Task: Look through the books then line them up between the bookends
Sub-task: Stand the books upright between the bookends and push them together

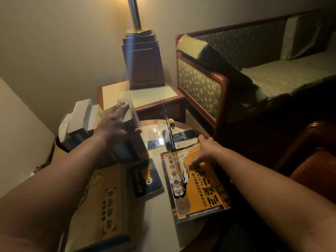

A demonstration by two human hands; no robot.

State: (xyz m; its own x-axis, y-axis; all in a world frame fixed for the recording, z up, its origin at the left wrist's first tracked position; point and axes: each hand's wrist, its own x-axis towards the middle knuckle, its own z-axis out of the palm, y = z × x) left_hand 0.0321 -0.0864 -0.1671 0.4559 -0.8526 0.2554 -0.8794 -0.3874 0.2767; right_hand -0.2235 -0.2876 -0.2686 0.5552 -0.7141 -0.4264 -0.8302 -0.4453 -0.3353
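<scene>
Ok, nearest me on the round table (158, 215) three books lie flat: a big beige book (98, 206) at my left, a small dark book (145, 179) just beside it, and an orange book (196, 186) at my right. Right hand (205, 151) is on the orange book's far end, thumb pressed on the cover, fingers seemingly hooked over the far edge, so a narrow pinch, not a full grip. It's a wide glossy paperback, so probably light but floppy and slick. Better taken along the spine side so it won't sag or fan open. Left hand (112, 124) is clamped over the top of an upright book (131, 113), fingers across the page edges, thumb on its right face. That one looks thick and stiff, likely heavy-ish, and should stand fine if steadied from above. Right of it, with bare table between, stands a thin dark bookend (168, 128); a second bookend I can't make out. Left of my left hand, more leaning books (80, 120) stand page-edges up. Behind them is a side table (112, 93) with a lamp base (143, 64), and a sofa (254, 70) is at far right.
</scene>
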